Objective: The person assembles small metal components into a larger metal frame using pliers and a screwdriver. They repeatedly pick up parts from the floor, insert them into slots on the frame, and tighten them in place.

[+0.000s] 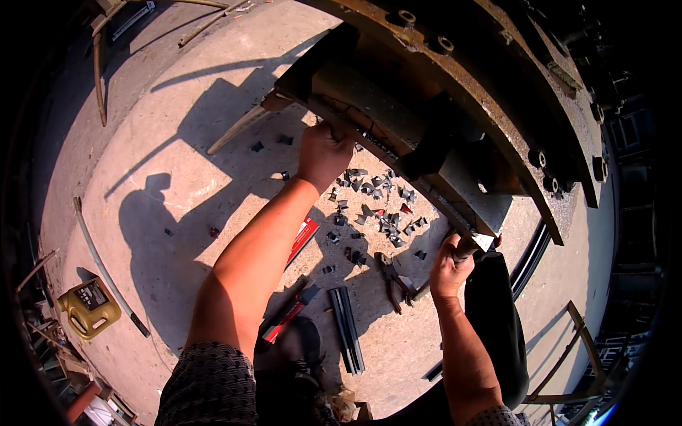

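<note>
From the head camera, the big rusty curved steel frame (455,92) hangs above the concrete floor (142,142). The left hand (323,153) is curled shut on the edge of a dark metal bar (369,106) under the frame. The right hand (451,266) is closed tight around a dark tool handle (465,248) at the bar's lower end.

The frame looks very heavy, stiff and rough, so I think a hand should grab the bar's edges, not the rusty rim.

Small grey metal bits (376,206), pliers (391,280) and a yellow plastic jug (89,307) lie on the floor.
</note>
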{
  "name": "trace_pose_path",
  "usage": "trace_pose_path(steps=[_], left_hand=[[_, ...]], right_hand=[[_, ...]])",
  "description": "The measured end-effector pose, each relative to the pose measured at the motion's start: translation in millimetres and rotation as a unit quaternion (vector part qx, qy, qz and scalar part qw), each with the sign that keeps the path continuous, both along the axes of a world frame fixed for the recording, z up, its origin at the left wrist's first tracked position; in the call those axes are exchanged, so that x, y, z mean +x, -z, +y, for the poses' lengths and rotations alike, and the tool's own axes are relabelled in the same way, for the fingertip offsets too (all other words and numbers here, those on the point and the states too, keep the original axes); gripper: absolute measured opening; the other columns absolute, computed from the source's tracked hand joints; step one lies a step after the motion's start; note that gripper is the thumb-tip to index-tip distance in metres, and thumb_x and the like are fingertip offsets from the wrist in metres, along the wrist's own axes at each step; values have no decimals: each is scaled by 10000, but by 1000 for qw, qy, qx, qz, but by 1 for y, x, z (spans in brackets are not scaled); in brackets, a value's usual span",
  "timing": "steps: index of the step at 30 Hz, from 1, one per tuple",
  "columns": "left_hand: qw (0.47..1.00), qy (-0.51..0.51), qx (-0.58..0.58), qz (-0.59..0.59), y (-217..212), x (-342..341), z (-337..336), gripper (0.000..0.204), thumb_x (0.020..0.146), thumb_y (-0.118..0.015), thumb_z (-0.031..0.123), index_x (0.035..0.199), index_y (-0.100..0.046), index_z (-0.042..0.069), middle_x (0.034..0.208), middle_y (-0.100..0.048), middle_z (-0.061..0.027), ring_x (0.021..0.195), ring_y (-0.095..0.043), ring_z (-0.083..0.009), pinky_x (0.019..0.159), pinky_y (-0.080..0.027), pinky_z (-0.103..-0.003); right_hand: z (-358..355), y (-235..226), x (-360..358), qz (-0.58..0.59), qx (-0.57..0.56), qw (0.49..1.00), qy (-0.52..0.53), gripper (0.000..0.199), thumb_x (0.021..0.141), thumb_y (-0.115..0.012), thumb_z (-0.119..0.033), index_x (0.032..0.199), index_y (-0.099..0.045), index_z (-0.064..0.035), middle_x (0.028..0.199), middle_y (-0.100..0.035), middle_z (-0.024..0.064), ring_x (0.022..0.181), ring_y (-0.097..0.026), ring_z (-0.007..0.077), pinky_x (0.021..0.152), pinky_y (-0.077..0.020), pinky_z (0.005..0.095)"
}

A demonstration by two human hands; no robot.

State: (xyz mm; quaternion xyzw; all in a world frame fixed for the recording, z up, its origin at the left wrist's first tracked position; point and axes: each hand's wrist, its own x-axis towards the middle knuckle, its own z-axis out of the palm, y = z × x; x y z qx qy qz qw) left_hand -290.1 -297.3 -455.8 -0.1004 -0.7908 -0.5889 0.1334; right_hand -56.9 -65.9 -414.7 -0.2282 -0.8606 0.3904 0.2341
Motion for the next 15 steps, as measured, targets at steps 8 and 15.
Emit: trace_pose_path(steps=[8, 15], left_hand=[[1000, -2, 15, 13, 9, -9, 4, 259, 837, -717, 169, 699, -619, -27, 634, -633, -207, 658, -672, -398, 568, -510, -410], [987, 18, -84, 137, 3, -23, -8, 228, 818, -707, 172, 692, -635, -5, 664, -646, -210, 687, -667, -409, 598, -543, -443]], right_hand=[[2, 0, 2, -19, -5, 1000, 7, 182, 956, -585, -87, 794, -579, -2, 609, -506, 57, 606, -466, 74, 560, -431, 283], [5, 4, 3, -20, -18, 1000, 11, 191, 957, -591, -91, 790, -578, -1, 603, -503, 51, 602, -464, 70, 557, -430, 280]])
